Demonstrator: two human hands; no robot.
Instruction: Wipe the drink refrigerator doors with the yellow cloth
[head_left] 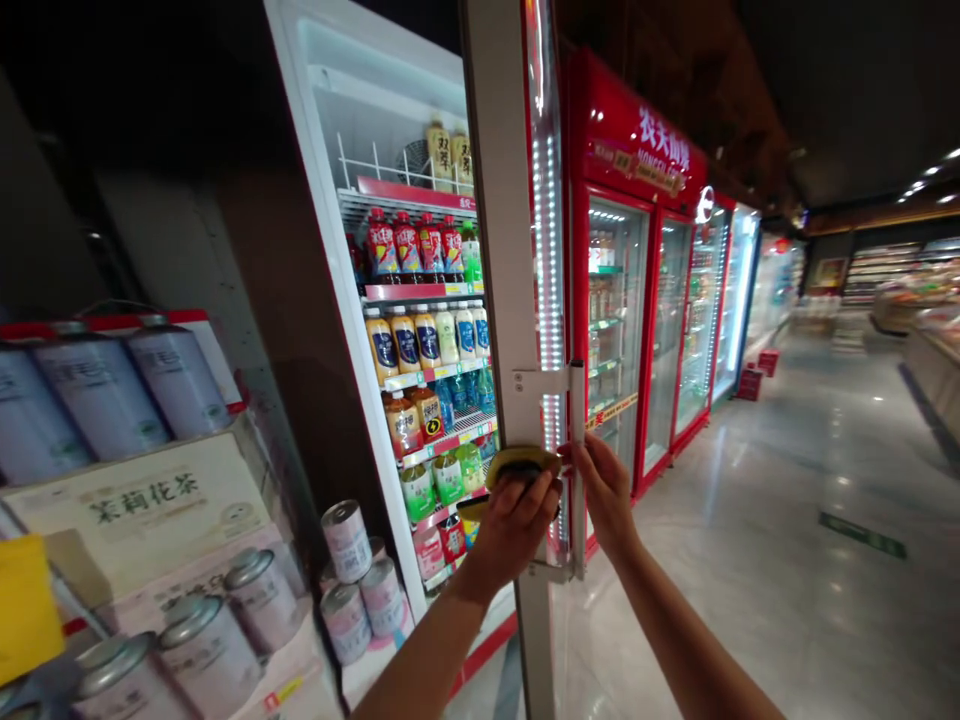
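A fridge door (514,250) stands open in front of me, seen nearly edge-on, with a vertical handle (577,410) on its outer side. My left hand (517,520) is closed around a yellow and dark object (517,462) and is at the door's edge; what the object is I cannot make out. My right hand (604,485) has its fingers bent round the handle, below its upper bracket. Behind the door, the open fridge holds rows of bottles (405,340) on several shelves.
Cans (345,540) are stacked beside the fridge at the lower left. Large tins (180,375) and boxes (157,500) fill the left side. Red-framed fridges (652,300) line the right, along a shiny floor (795,560) with red crates (750,381) farther off.
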